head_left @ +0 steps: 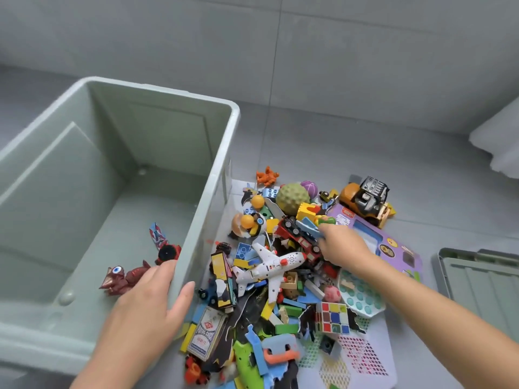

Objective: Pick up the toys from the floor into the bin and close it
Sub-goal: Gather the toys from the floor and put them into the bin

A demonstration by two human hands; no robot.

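A big pale green bin [222,153] stands open on the left. Inside it lie a dark red dinosaur toy [123,279] and a red and blue toy [165,248]. My left hand [148,301] grips the bin's near right rim, thumb outside. A pile of toys covers the floor to the right, among them a white plane [272,268], a bumpy green ball [292,197] and a colour cube [332,318]. My right hand [341,245] reaches into the pile, its fingers curled around a blue piece beside a red truck [297,234].
The bin's green lid [483,282] lies on the floor at the right edge. An orange and black toy loader [365,200] stands at the pile's far side. A purple toy board [393,242] lies under my right wrist. Grey tiled floor stretches beyond.
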